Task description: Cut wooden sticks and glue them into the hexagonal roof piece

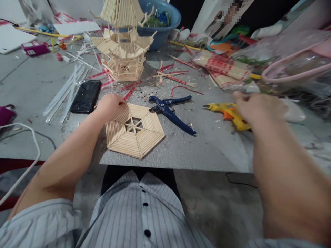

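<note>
My left hand (111, 107) is closed and rests at the upper left edge of a hexagonal panel (139, 143) made of thin wooden sticks, with a six-spoked opening in its middle. What its curled fingers hold, if anything, is hidden. Over at the right, my right hand (263, 106) is smeared by motion at the rear of a yellow hot glue gun (236, 119) with an orange trigger. Whether the fingers grip the gun cannot be made out. Blue-handled cutting pliers (172, 115) lie spread apart between the panel and the glue gun, touching or nearly touching the panel's right corner.
A wooden-stick pagoda model (124, 48) stands behind the panel, before a blue basin (165, 24). A black phone (86, 96) and clear glue sticks (64, 93) lie left. Packaged sticks (222, 67) and a pink-rimmed container (297, 69) are at back right. The table's front edge (196, 169) is close.
</note>
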Action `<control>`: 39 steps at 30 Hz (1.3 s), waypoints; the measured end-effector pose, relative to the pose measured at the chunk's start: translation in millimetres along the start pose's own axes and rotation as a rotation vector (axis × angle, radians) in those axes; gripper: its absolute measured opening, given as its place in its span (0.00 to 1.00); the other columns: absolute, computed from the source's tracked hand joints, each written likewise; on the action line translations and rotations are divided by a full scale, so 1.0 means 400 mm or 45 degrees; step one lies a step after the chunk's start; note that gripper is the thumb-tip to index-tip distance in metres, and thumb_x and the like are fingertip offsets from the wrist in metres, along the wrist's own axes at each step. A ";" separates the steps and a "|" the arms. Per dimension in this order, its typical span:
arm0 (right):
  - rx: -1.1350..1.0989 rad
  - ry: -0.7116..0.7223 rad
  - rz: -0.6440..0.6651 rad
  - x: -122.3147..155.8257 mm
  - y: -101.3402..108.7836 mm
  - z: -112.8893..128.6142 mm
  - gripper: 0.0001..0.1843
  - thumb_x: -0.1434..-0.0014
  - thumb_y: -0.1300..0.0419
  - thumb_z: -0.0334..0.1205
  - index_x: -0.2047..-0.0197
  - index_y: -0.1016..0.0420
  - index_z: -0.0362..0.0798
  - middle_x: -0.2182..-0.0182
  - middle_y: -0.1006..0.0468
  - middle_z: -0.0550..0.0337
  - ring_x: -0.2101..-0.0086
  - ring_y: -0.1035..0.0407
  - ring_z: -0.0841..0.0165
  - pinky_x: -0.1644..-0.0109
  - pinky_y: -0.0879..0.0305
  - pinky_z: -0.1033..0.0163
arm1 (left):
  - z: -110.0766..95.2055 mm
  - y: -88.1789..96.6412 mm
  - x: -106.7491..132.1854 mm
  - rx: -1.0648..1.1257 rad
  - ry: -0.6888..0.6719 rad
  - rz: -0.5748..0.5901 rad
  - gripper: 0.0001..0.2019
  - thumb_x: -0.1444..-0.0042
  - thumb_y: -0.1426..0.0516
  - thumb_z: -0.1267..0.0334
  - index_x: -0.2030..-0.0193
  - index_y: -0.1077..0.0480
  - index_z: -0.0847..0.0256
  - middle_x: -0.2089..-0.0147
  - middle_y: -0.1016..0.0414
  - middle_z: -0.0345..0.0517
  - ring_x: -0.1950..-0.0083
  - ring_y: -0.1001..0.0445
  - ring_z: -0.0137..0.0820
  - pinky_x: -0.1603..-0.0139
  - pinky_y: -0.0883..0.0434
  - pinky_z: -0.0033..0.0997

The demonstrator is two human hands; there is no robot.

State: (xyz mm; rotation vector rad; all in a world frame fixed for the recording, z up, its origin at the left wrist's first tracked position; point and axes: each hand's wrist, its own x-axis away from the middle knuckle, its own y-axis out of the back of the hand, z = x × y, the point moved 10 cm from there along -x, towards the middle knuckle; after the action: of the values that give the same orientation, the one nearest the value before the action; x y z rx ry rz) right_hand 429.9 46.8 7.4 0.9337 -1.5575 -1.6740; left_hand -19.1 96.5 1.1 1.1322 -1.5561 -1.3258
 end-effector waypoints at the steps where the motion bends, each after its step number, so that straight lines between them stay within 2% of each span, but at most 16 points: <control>1: 0.056 0.022 -0.069 0.040 0.033 0.036 0.27 0.37 0.56 0.58 0.58 0.25 0.47 0.58 0.25 0.32 0.52 0.31 0.43 0.55 0.37 0.41 | -0.001 -0.001 0.000 -0.010 -0.003 0.013 0.21 0.46 0.52 0.56 0.58 0.22 0.63 0.58 0.20 0.54 0.57 0.25 0.41 0.58 0.34 0.36; 2: -0.035 0.335 -0.040 0.091 0.044 0.132 0.24 0.37 0.55 0.56 0.57 0.25 0.49 0.60 0.23 0.40 0.55 0.29 0.47 0.57 0.35 0.46 | -0.001 -0.002 0.001 -0.014 -0.005 0.028 0.21 0.46 0.52 0.56 0.58 0.22 0.62 0.58 0.20 0.52 0.57 0.25 0.40 0.58 0.34 0.35; 3: -0.148 0.547 -0.004 0.149 0.055 0.209 0.21 0.37 0.52 0.55 0.59 0.26 0.50 0.62 0.22 0.45 0.59 0.28 0.50 0.58 0.35 0.48 | 0.000 -0.003 0.001 -0.013 -0.005 0.044 0.21 0.46 0.52 0.57 0.57 0.22 0.61 0.58 0.20 0.51 0.57 0.25 0.39 0.59 0.34 0.35; 6: -0.218 1.066 0.256 0.331 0.031 0.401 0.12 0.39 0.47 0.47 0.61 0.26 0.51 0.66 0.21 0.55 0.66 0.28 0.60 0.64 0.37 0.57 | -0.003 -0.009 0.005 0.014 -0.023 0.123 0.21 0.47 0.52 0.56 0.55 0.23 0.59 0.57 0.20 0.49 0.58 0.25 0.38 0.60 0.34 0.34; 8: -0.132 1.337 0.289 0.425 0.015 0.484 0.10 0.40 0.47 0.40 0.61 0.26 0.49 0.62 0.20 0.54 0.63 0.27 0.61 0.63 0.38 0.59 | -0.012 -0.017 0.011 0.013 -0.067 0.213 0.21 0.48 0.50 0.56 0.53 0.24 0.59 0.56 0.21 0.50 0.58 0.25 0.38 0.60 0.34 0.34; 10: -0.062 1.405 0.270 0.459 -0.001 0.522 0.11 0.39 0.49 0.37 0.59 0.26 0.47 0.60 0.21 0.52 0.61 0.27 0.61 0.63 0.40 0.60 | -0.024 -0.023 0.019 -0.014 -0.125 0.303 0.23 0.50 0.49 0.55 0.50 0.27 0.60 0.54 0.22 0.51 0.56 0.26 0.39 0.58 0.33 0.33; 13: -0.037 1.305 0.297 0.443 -0.029 0.533 0.12 0.39 0.50 0.36 0.58 0.27 0.45 0.61 0.21 0.50 0.62 0.27 0.61 0.65 0.41 0.60 | -0.040 -0.025 0.034 -0.084 -0.184 0.390 0.28 0.50 0.48 0.49 0.45 0.30 0.63 0.47 0.27 0.56 0.49 0.28 0.43 0.52 0.33 0.36; 15: -0.123 1.280 0.322 0.431 -0.039 0.536 0.11 0.40 0.50 0.35 0.59 0.28 0.46 0.62 0.21 0.51 0.63 0.28 0.61 0.65 0.41 0.61 | -0.044 -0.025 0.045 -0.126 -0.182 0.427 0.31 0.49 0.49 0.44 0.43 0.32 0.63 0.44 0.31 0.58 0.47 0.29 0.45 0.49 0.34 0.38; 20: -0.370 1.307 0.247 0.421 -0.039 0.539 0.10 0.43 0.49 0.33 0.62 0.27 0.47 0.65 0.21 0.54 0.66 0.29 0.64 0.64 0.40 0.62 | -0.067 -0.022 0.069 -0.135 -0.166 0.422 0.32 0.48 0.51 0.41 0.42 0.35 0.59 0.46 0.33 0.59 0.50 0.28 0.45 0.50 0.33 0.44; 23: -0.519 1.328 0.231 0.424 -0.035 0.532 0.09 0.45 0.49 0.33 0.64 0.27 0.47 0.68 0.21 0.55 0.70 0.30 0.67 0.66 0.40 0.63 | -0.080 -0.022 0.072 -0.160 -0.166 0.340 0.28 0.49 0.48 0.46 0.44 0.34 0.59 0.47 0.31 0.59 0.48 0.29 0.48 0.50 0.32 0.47; 25: -0.625 1.362 0.273 0.433 -0.032 0.529 0.09 0.45 0.49 0.33 0.65 0.27 0.47 0.70 0.21 0.56 0.73 0.31 0.69 0.68 0.41 0.64 | -0.086 -0.023 0.066 -0.169 -0.185 0.274 0.27 0.50 0.46 0.52 0.43 0.34 0.58 0.46 0.30 0.56 0.45 0.30 0.47 0.47 0.33 0.45; 28: -0.733 1.430 0.391 0.458 -0.032 0.532 0.09 0.45 0.48 0.34 0.65 0.26 0.47 0.72 0.21 0.58 0.75 0.31 0.70 0.70 0.41 0.65 | -0.102 -0.024 0.054 -0.128 -0.299 0.203 0.30 0.52 0.46 0.57 0.39 0.37 0.57 0.44 0.28 0.52 0.42 0.31 0.45 0.42 0.36 0.42; 30: -0.765 1.442 0.412 0.467 -0.029 0.533 0.09 0.44 0.48 0.36 0.65 0.26 0.47 0.73 0.21 0.58 0.76 0.31 0.70 0.71 0.41 0.65 | -0.109 -0.024 0.048 -0.075 -0.367 0.202 0.32 0.52 0.46 0.59 0.37 0.39 0.58 0.44 0.28 0.53 0.43 0.30 0.45 0.43 0.35 0.42; 35: -0.800 1.311 0.261 0.437 -0.023 0.517 0.10 0.45 0.47 0.36 0.65 0.25 0.47 0.73 0.21 0.58 0.75 0.30 0.68 0.70 0.38 0.63 | -0.104 -0.022 0.044 0.049 -0.357 0.283 0.32 0.54 0.45 0.58 0.39 0.36 0.58 0.42 0.28 0.51 0.43 0.29 0.43 0.46 0.33 0.37; 39: -0.807 1.212 0.071 0.400 -0.016 0.496 0.11 0.46 0.47 0.35 0.64 0.25 0.48 0.69 0.20 0.54 0.69 0.26 0.63 0.65 0.32 0.59 | -0.097 -0.020 0.046 0.045 -0.328 0.321 0.35 0.54 0.45 0.58 0.36 0.40 0.55 0.38 0.31 0.47 0.41 0.31 0.39 0.43 0.35 0.32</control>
State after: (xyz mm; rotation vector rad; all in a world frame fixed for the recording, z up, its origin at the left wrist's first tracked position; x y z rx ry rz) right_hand 176.9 16.2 -1.9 1.0682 -0.3823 -1.2329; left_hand 13.1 67.0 -0.7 0.7767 -1.8470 -1.3138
